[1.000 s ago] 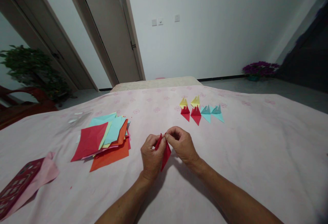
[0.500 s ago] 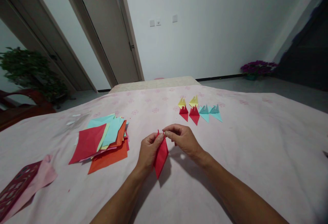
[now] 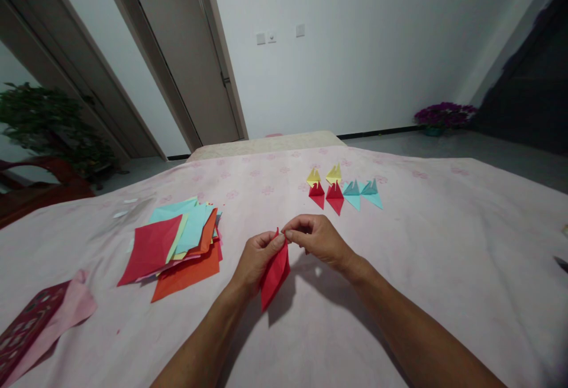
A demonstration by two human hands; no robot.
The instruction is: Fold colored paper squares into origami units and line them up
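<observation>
A red paper crane [image 3: 276, 275], folded into a long pointed shape, is held above the cloth in front of me. My left hand [image 3: 260, 258] pinches its upper part between thumb and fingers, and its wide point hangs down to the lower left. At the top, my right hand [image 3: 317, 237] has thumb and forefinger closed on one thin tip of the paper. The fingertips hide the exact fold there. Beyond my hands stand finished paper cranes: yellow ones [image 3: 334, 173], red ones [image 3: 335, 197] and light blue ones [image 3: 371, 193].
On the left lies a loose pile of coloured paper squares [image 3: 153, 246]. A dark red patterned packet [image 3: 33, 329] rests on pink paper [image 3: 75, 305] at the lower left. A pale flowered cloth [image 3: 426, 270] covers the table. A dark object [image 3: 561, 264] shows at the right edge.
The red paper has tilted, its lower point swinging a little to the left. My left hand has shifted slightly left with it; the right keeps its pinch at the tip.
</observation>
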